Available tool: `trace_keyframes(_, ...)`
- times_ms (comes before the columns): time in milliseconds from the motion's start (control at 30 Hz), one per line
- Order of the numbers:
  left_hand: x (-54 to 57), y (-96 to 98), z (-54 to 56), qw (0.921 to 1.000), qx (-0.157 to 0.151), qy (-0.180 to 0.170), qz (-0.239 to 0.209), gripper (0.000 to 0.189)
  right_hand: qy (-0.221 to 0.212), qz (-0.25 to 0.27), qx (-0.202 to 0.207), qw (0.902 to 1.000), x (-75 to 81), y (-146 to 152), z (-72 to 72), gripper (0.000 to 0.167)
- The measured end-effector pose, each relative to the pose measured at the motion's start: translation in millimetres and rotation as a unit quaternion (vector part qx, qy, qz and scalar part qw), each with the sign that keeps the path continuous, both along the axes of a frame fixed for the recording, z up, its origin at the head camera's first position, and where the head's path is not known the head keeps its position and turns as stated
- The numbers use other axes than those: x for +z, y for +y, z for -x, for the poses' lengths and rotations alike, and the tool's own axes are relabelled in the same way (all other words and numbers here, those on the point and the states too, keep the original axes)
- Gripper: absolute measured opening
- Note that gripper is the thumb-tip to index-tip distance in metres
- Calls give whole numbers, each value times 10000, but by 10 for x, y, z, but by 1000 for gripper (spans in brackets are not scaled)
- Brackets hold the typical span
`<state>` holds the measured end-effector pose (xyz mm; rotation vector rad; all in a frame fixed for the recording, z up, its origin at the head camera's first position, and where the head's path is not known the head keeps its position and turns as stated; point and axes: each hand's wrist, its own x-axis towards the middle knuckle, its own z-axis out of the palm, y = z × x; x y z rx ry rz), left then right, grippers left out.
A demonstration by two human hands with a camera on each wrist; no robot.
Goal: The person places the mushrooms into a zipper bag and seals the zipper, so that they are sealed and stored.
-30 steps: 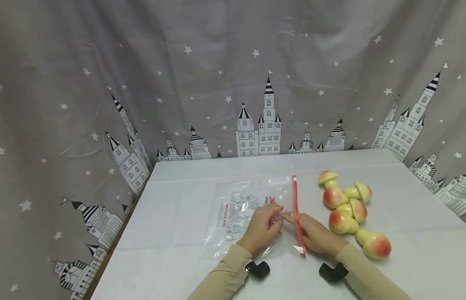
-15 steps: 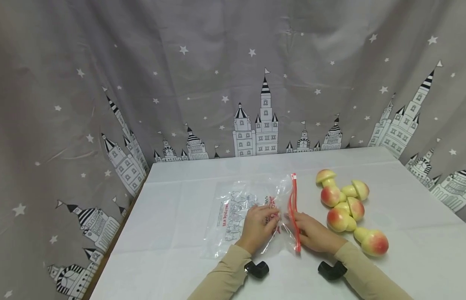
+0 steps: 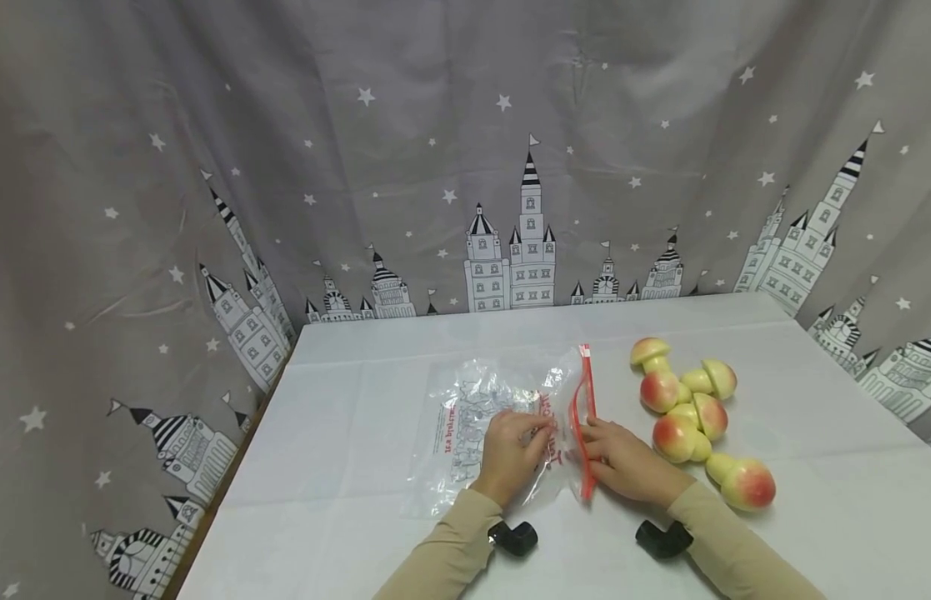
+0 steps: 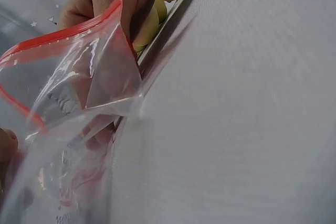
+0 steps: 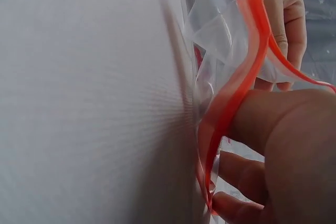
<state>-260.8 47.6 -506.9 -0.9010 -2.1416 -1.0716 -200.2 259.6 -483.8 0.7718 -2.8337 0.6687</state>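
Clear plastic zip bag with red seal strips and printed line art [image 3: 465, 425], lying on the white cloth-covered table [image 3: 322, 450], mouth turned to the person's right. Key relation: the seal line runs near-to-far between the hands, bag body stretching off to the left, and the right hand is the nearer one to the mouth. Left hand [image 3: 506, 458] rests over the body just inside the seal line, thumb and fingers pinching the film. Right hand [image 3: 630, 462] comes in from the right, fingers past the gaping red-edged mouth; the two strips stand apart in the right wrist view, near one bowed around the thumb side [image 5: 220, 114]. Can't tell whether the right fingers pinch film or only rest against it; strip and glare hide the tips. Six pale-yellow mushroom-shaped pieces with red-blushed caps [image 3: 660, 392] lie clustered to the right, beyond the right hand, closest one just beside the right forearm. Grey castle-print curtain [image 3: 435, 108] hangs behind.
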Motion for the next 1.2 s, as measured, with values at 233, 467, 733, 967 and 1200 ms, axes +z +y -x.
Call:
trace_keyframes(233,-2,24,20,10000,33,-5,-37,13,-19,27,-234,9997,59,28,-8,20)
trace_keyframes(467,12,35,11,9995,63,-294,-111,13,123,288,-879,9956,254,151,-59,37)
trace_keyframes(733,0,38,9,9991,57,-370,-187,14,878,365,-1244,9877,513,515,-195,39)
trace_keyframes(967,-24,28,9,9989,25,-419,-198,13,809,170,-1985,9766,598,993,-553,46)
trace_keyframes(1200,-20,17,11,9989,3,-420,-204,12,537,44,-2598,9642,350,1302,-924,54)
